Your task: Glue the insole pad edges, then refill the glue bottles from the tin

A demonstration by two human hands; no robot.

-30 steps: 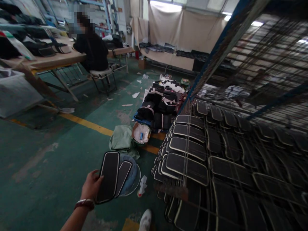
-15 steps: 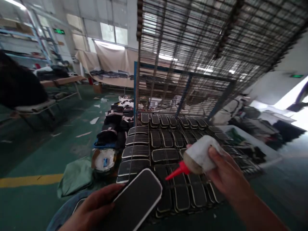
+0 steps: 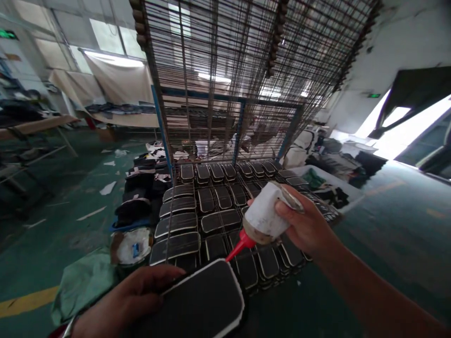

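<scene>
A black panel with rounded corners (image 3: 200,300) and a white line along its edge is in my left hand (image 3: 130,293), which grips it by its left side. My right hand (image 3: 299,220) is closed around a whitish squeeze bottle (image 3: 266,211), tilted with its red nozzle (image 3: 241,245) pointing down and left. The nozzle tip is at the panel's top edge, on or just above the white line; I cannot tell whether it touches. Beyond my hands, several similar black panels (image 3: 179,223) lie in rows on a wire rack.
Wire rack shelves (image 3: 225,56) rise overhead on a blue frame (image 3: 243,126). To the left are a round tub (image 3: 132,246), green cloth (image 3: 84,281) and stacked dark pieces (image 3: 136,202). A white bin (image 3: 347,188) holding cloth stands at right.
The view has turned to the right. The bottle's nozzle has come down to the panel's edge, and the panel sits a little lower and flatter. Both hands keep their holds.
</scene>
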